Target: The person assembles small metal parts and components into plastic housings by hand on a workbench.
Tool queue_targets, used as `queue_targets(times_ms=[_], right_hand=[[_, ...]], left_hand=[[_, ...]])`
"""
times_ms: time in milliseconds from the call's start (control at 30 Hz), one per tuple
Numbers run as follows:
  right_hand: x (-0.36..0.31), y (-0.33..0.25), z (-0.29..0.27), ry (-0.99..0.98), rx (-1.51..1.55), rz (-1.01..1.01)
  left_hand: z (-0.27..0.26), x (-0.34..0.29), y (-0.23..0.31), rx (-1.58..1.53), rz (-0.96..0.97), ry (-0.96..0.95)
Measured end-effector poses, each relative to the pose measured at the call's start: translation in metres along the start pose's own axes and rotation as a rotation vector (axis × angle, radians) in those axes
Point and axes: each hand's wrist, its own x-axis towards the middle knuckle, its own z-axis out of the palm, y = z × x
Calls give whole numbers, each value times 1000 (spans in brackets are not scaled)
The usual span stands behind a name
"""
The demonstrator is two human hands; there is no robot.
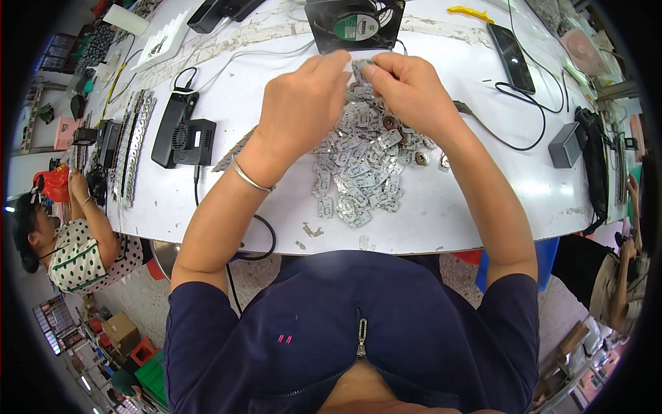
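Apparently partway through, judging by the large loose heap of small flat silver-grey stamped metal plates (362, 165) left to handle on the white-topped counter (441, 214), between and below the hands. Impossible to single out a finished share within that heap. At its far end, near a square black fan with a green hub (355, 26), pinching one silver-grey metal plate (358, 67) between thumb and forefinger of the bare right hand (407, 86), with the other fingers curled in. Holding the bare left hand (303, 103) close beside that plate, half closed, back toward the camera; cannot tell whether gripping anything, with the fingertips blurred and partly turned away. Note also a brown ring-shaped piece (390, 122) amid the heap.
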Motion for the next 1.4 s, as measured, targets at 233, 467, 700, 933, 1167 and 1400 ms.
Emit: queue_targets(times_ms=[233,467,700,933,1167,1400], right_hand=[[15,0,2,72,60,31],[38,-7,14,31,61,-5],[43,-7,21,-10,284,76],[15,0,15,10,394,227],[-41,12,-9,-46,-63,45],[-46,4,-3,-51,153,-104]], left_hand=[[-4,5,-1,1,-77,6],[-5,5,-23,69,-91,66],[-7,3,-21,74,-106,69],[-6,-4,-4,-2,-114,-40],[-11,1,16,-256,-24,-404],[-21,9,20,-471,-107,-432]])
